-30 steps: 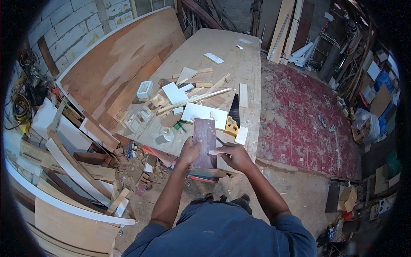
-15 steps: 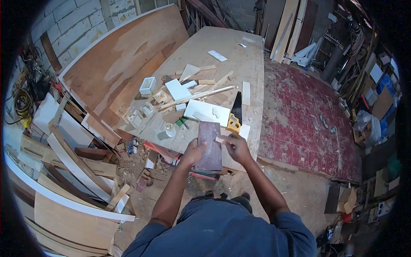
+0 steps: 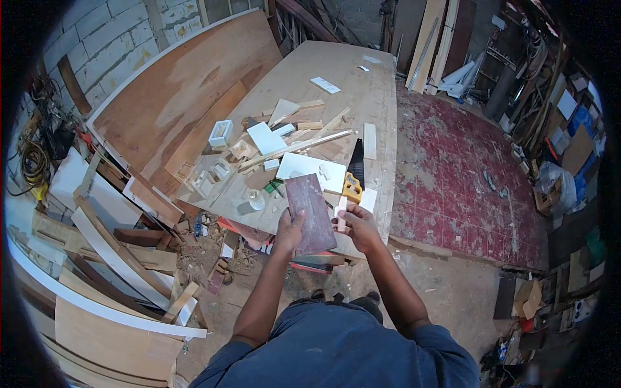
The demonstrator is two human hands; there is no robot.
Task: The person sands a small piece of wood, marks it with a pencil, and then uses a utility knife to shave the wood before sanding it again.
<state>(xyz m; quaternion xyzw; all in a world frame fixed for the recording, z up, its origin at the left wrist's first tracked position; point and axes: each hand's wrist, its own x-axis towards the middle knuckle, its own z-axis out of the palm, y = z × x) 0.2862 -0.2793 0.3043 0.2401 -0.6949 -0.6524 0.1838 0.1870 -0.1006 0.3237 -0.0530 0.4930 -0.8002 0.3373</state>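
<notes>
My left hand point(image 3: 290, 231) grips the left edge of a dark reddish-brown flat board point(image 3: 312, 216), thumb on its face, tilted a little. In my right hand point(image 3: 356, 225) is a small pale wood piece point(image 3: 341, 213), pinched between the fingers just right of the board. Beyond them on the worktable point(image 3: 336, 58) lies a white panel point(image 3: 304, 169) with a small light piece on top. A handsaw with a yellow handle point(image 3: 352, 187) rests beside that panel. To the left stands a clear jar point(image 3: 256, 200), near a green item point(image 3: 274, 187).
Wood strips point(image 3: 301, 150), white offcuts and a small white box point(image 3: 221, 133) are spread over the table. A large plywood sheet point(image 3: 187, 71) leans at the left. Planks are heaped lower left; a raised red floor point(image 3: 459, 174) lies to the right.
The dark board has tilted, its top swinging left. The small pale piece, earlier at the board's right edge, is now upright and apart from it in my right hand.
</notes>
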